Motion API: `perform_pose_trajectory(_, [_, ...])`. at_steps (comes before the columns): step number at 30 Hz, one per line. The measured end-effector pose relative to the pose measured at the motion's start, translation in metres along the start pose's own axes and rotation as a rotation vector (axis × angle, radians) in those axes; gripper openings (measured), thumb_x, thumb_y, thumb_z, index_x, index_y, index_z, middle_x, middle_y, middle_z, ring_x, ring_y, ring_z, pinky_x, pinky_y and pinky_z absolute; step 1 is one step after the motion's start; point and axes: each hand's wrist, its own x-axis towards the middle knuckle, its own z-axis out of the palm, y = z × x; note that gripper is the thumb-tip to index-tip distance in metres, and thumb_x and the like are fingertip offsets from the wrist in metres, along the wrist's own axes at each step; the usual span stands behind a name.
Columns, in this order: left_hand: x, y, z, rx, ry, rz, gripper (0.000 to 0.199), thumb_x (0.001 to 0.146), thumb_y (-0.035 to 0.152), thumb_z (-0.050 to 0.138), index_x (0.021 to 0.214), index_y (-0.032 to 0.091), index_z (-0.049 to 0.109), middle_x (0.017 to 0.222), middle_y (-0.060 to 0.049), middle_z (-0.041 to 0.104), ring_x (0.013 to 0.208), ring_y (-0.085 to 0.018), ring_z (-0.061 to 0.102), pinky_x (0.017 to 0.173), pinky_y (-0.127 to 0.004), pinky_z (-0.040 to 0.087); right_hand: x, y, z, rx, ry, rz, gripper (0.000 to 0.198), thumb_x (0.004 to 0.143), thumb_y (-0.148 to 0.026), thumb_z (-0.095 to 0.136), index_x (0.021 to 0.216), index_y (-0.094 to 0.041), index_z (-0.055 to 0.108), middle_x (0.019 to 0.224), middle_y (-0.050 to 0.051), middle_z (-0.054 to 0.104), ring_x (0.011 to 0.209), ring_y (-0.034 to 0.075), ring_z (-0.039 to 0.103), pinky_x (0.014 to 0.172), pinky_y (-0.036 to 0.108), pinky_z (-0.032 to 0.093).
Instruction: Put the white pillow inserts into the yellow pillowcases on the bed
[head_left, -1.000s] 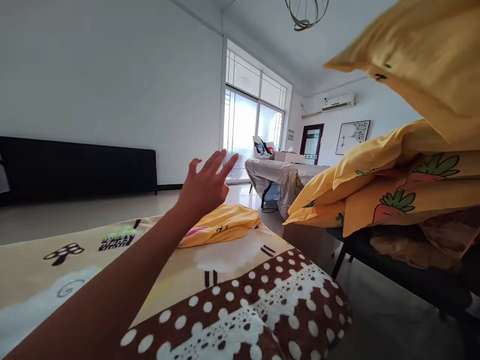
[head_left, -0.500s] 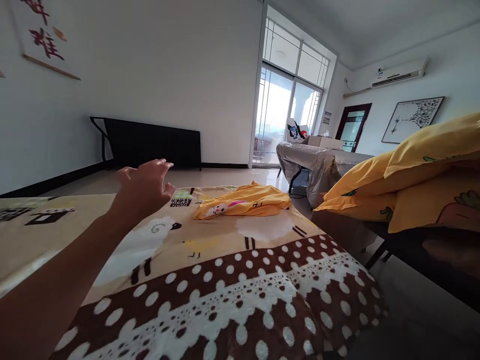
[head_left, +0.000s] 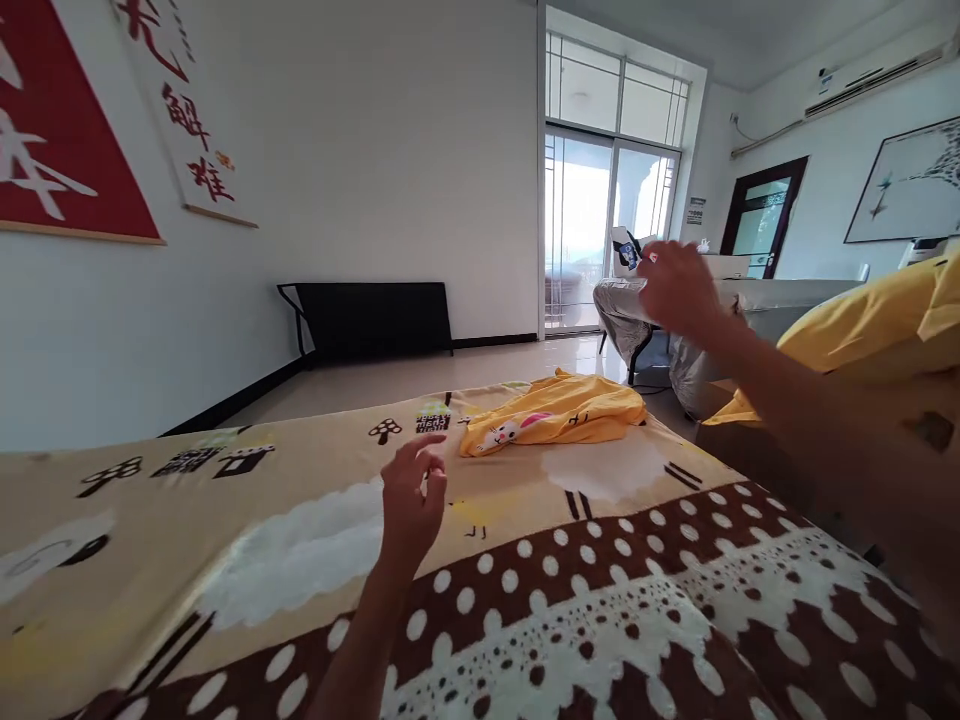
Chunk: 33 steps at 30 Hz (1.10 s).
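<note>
A yellow cloth printed with a white rabbit lies crumpled on a beige and brown blanket with sheep, dots and a lace-like border. Just left of the cloth, my left hand is over the blanket, fingers loosely bent and apart, with nothing in it. My right hand is raised at the right, beyond and above the cloth. Motion smears its bent fingers, so whether they grip anything is unclear. Past my right forearm, partly hidden by it, sits a heap of yellow fabric.
Behind the blanket, a black folded panel leans by the wall. A table with a silvery plastic cover stands near the glass doors. Calligraphy scrolls hang at the left.
The view has swung left. My left hand has come lower and nearer the yellow cloth. My right hand and forearm have come up into view at the right.
</note>
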Motion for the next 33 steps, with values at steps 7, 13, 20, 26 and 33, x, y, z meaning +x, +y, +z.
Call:
perform_pose_trajectory(7, [-0.014,-0.062,0.000,-0.228,-0.059,-0.340,0.021,0.070,0.032,0.039,0.053,0.022,0.045,0.090,-0.009,0.069,0.088,-0.023,0.063,0.077,-0.034,0.050,-0.035,0.015,0.202,-0.313,-0.329,-0.259,0.031,0.090,-0.032,0.057,0.117,-0.015,0.058,0.130,0.009,0.051,0.120,0.026,0.048,0.101,0.050,0.039])
perform_pose_trajectory(13, [-0.014,-0.085,-0.023,-0.223,0.014,-0.454,0.020,0.069,0.031,0.042,0.057,0.021,0.052,0.096,-0.009,0.069,0.094,-0.025,0.062,0.075,-0.035,0.047,-0.068,0.066,0.292,-0.483,-0.478,-0.116,0.033,0.089,-0.033,0.058,0.117,-0.015,0.057,0.130,0.010,0.051,0.120,0.026,0.048,0.102,0.052,0.037])
perform_pose_trajectory(20, [-0.012,-0.084,-0.026,-0.257,0.030,-0.511,0.019,0.069,0.032,0.042,0.059,0.021,0.053,0.094,-0.009,0.068,0.091,-0.025,0.061,0.077,-0.036,0.045,-0.042,0.078,0.310,-0.466,-0.309,-0.013,0.026,0.090,-0.035,0.055,0.106,-0.015,0.061,0.120,0.008,0.056,0.117,0.024,0.048,0.103,0.048,0.033])
perform_pose_trajectory(26, [-0.011,-0.074,-0.022,-0.312,-0.027,-0.507,0.020,0.069,0.034,0.042,0.060,0.020,0.054,0.091,-0.009,0.068,0.090,-0.025,0.060,0.075,-0.035,0.043,-0.004,0.045,0.270,-0.263,-0.037,-0.008,0.028,0.085,-0.013,0.039,0.100,-0.012,0.063,0.115,0.013,0.060,0.112,0.025,0.049,0.095,0.042,0.034])
perform_pose_trajectory(33, [-0.014,-0.036,-0.002,-0.429,-0.214,-0.396,0.031,0.071,0.036,0.053,0.093,0.016,0.059,0.092,-0.009,0.067,0.078,-0.020,0.062,0.066,-0.032,0.048,-0.034,-0.036,0.196,0.035,0.178,-0.329,0.043,0.075,-0.010,0.032,0.106,-0.015,0.061,0.123,0.011,0.059,0.114,0.024,0.050,0.095,0.041,0.036])
